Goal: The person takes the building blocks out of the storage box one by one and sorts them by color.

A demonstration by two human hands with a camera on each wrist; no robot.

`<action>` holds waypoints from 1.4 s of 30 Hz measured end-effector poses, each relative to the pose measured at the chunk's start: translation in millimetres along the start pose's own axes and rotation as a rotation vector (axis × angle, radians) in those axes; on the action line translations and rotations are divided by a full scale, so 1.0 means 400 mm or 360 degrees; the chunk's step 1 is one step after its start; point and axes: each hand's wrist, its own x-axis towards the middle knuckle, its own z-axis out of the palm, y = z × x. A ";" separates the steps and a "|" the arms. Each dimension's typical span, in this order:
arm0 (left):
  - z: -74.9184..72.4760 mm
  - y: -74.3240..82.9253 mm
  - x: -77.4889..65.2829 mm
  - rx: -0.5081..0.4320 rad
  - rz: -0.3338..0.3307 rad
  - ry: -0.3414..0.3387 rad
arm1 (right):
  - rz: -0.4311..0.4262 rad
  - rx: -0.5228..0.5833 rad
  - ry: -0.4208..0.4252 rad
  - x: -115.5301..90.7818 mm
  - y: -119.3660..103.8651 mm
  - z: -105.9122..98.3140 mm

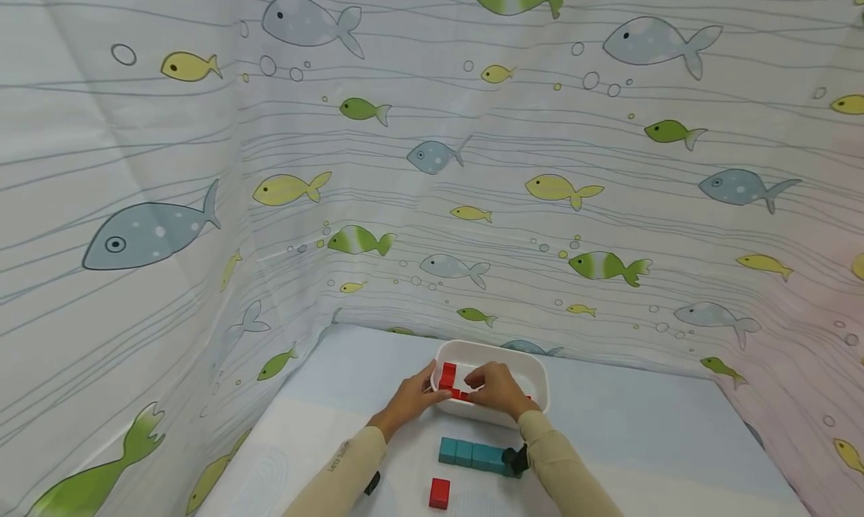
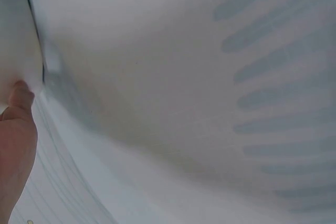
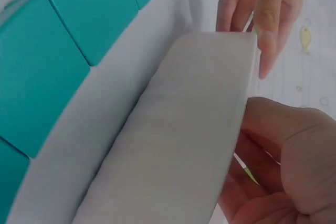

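The right hand [image 1: 498, 388] bends over the near rim of a white, rounded rectangular plastic bin [image 1: 475, 411], just right of the red cubes [image 1: 448, 374] inside; whether it holds one, I cannot tell. The left hand [image 1: 415, 393] grips the bin's left end. The bin's long axis runs roughly along the pale tabletop's [image 1: 628, 427] far edge, near a fish-print curtain [image 1: 394, 202].

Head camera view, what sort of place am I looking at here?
Probably a small screened-off work or recording booth, though I can't be sure. Fish-print sheeting walls it in, and a pale work surface holds a white tub and teal blocks.
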 end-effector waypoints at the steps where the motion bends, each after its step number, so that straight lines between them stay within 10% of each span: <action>1: 0.000 0.000 0.000 0.0004 0.0002 0.0002 | 0.0016 0.0007 -0.0021 0.003 0.002 -0.001; 17: 0.005 0.005 -0.008 0.0003 0.0021 0.0000 | 0.0247 0.0111 -0.0156 0.009 0.048 0.027; 42: 0.007 -0.006 0.002 -0.0004 0.0016 0.0022 | 0.0068 0.0000 0.0046 -0.006 -0.004 -0.030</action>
